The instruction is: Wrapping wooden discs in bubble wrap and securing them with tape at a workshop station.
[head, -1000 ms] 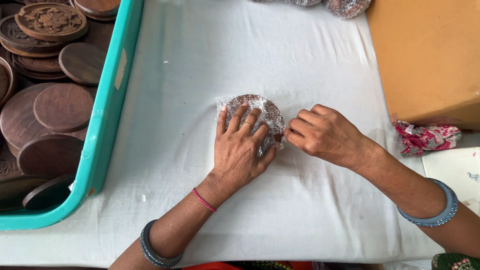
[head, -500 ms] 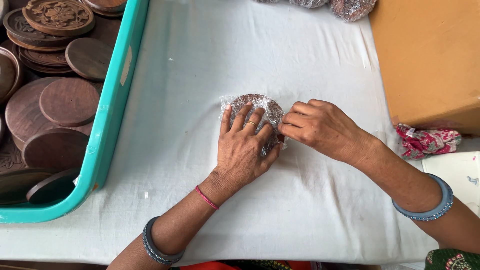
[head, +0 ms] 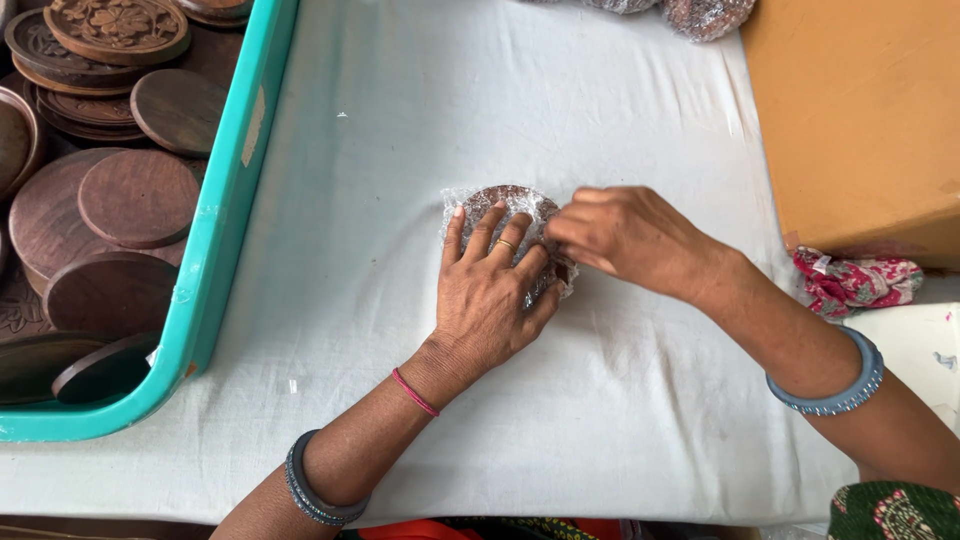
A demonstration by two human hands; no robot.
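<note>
A round dark wooden disc wrapped in clear bubble wrap (head: 498, 203) lies on the white cloth (head: 620, 420) in the middle of the table. My left hand (head: 490, 295) lies flat on top of it, fingers spread, pressing it down. My right hand (head: 625, 237) comes in from the right, its fingertips pinched on the wrap at the disc's right edge. Most of the disc is hidden under the two hands.
A teal plastic crate (head: 215, 270) at the left holds several round carved wooden discs (head: 135, 195). A tan cardboard box (head: 860, 110) stands at the right, with a red patterned cloth scrap (head: 855, 280) beside it. More wrapped discs (head: 705, 15) lie at the far edge.
My right hand has slid left onto the wrapped disc's edge and now pinches the wrap there. My left hand stays pressed on the disc.
</note>
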